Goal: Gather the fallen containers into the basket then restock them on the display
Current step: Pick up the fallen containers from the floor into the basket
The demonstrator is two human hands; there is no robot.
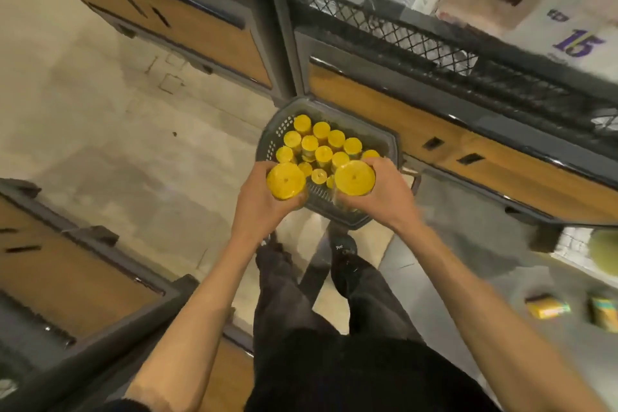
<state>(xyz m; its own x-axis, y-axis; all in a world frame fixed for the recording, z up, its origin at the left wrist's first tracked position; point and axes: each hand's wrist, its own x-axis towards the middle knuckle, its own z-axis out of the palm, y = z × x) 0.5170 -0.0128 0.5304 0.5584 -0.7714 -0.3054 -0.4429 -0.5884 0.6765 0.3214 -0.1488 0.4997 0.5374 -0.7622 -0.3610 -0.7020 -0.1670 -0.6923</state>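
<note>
A grey plastic basket (384, 147) stands on the floor against the display unit, filled with several yellow-lidded containers (321, 130) standing upright. My left hand (264, 201) grips one yellow-lidded container (286, 181) above the basket's near left side. My right hand (388, 191) grips another yellow-lidded container (354, 177) above the basket's near right side. Both held containers show their round lids towards me; their bodies are mostly hidden by my fingers.
A display unit (468, 144) with wood panels and a black mesh rail (401, 33) rises behind the basket, with cardboard boxes (535, 10) on top. Another unit (67, 271) is at the left. Small packets (548, 308) lie on a grey shelf at the right. My legs (334, 294) stand below the basket.
</note>
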